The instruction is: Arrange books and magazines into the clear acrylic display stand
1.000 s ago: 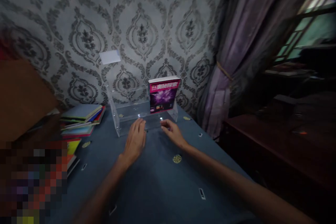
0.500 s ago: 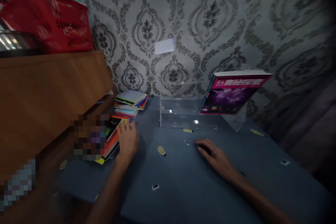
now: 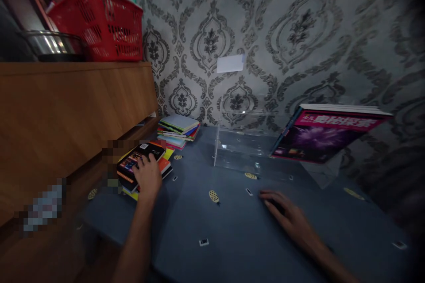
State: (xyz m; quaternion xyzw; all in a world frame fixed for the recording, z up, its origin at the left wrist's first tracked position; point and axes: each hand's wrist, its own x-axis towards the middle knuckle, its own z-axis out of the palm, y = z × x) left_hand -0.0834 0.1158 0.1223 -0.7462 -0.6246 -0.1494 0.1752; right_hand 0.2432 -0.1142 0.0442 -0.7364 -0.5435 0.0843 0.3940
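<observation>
My left hand (image 3: 148, 174) lies on a black book (image 3: 141, 163) at the top of a book pile, its fingers spread over the cover. A barcode and small pictures show on that cover. Under it, an orange-covered book (image 3: 165, 166) and yellow edges stick out. My right hand (image 3: 288, 212) rests on the blue tablecloth (image 3: 239, 239) with fingers stretched out and thumb apart, holding nothing. Ahead of it stands a clear acrylic rack (image 3: 216, 146). Magazines with a pink and purple cover (image 3: 325, 135) lean tilted at the rack's right end.
A second stack of books (image 3: 179, 124) stands at the back left, near the patterned wall. Left of the table is a wooden cabinet (image 3: 76, 101), with a red plastic basket (image 3: 116, 26) and a metal bowl (image 3: 56, 44) on top.
My left hand has moved from the pile's right edge onto the black book, whose barcode side now shows. The view has turned left. My right hand keeps its pose on the table.
</observation>
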